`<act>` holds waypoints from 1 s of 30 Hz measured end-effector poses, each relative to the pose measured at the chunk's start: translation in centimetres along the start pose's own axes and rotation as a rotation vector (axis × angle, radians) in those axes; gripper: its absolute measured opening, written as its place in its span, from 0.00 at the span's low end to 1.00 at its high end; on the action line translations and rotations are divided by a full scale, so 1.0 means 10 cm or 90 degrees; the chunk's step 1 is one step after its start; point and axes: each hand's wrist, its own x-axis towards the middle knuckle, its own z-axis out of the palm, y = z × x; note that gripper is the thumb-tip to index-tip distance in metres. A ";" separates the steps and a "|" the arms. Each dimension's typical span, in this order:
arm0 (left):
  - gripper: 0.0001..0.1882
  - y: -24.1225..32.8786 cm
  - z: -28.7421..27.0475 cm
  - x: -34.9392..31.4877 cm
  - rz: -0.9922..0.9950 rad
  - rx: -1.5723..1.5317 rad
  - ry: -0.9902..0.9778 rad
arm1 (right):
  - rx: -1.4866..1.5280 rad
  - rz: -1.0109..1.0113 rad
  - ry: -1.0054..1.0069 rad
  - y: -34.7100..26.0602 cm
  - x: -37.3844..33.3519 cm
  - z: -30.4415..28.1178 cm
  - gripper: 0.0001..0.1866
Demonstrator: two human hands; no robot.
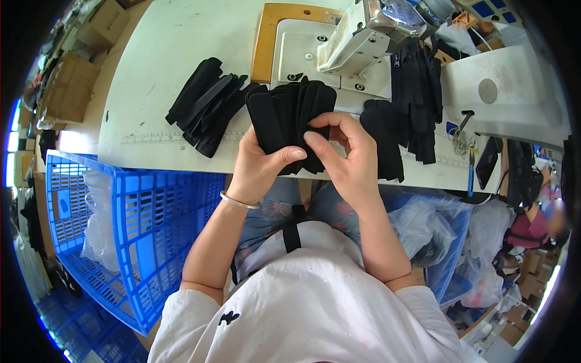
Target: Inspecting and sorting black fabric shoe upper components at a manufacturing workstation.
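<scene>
Both my hands grip a fanned stack of black fabric pieces (272, 118) with rounded ends, held above the table's front edge. My left hand (257, 166) wraps the stack from the left, its thumb lying across the front and its other fingers hidden behind. With thumb and index finger, my right hand (348, 154) pinches pieces at the stack's right side. A loose pile of black fabric strips (209, 109) lies on the table to the left. More black pieces (382, 139) lie just right of my right hand.
A sewing machine (351, 54) stands behind the stack, with long black strips (416, 103) beside it. Blue-handled snips (471, 172) and a dark phone-like object (486, 163) lie at the table's right edge. Blue plastic crates (130, 230) and clear plastic bags (423, 224) flank my legs.
</scene>
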 end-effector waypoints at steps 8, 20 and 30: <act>0.23 -0.01 -0.02 -0.01 0.012 0.016 -0.027 | -0.031 0.058 -0.051 -0.10 0.02 -0.02 0.16; 0.23 0.01 0.04 -0.03 0.027 0.027 -0.033 | 0.011 0.066 -0.074 -0.06 0.01 -0.06 0.12; 0.23 0.02 0.04 -0.02 0.025 0.053 -0.014 | -0.010 0.092 -0.035 -0.23 -0.01 -0.09 0.12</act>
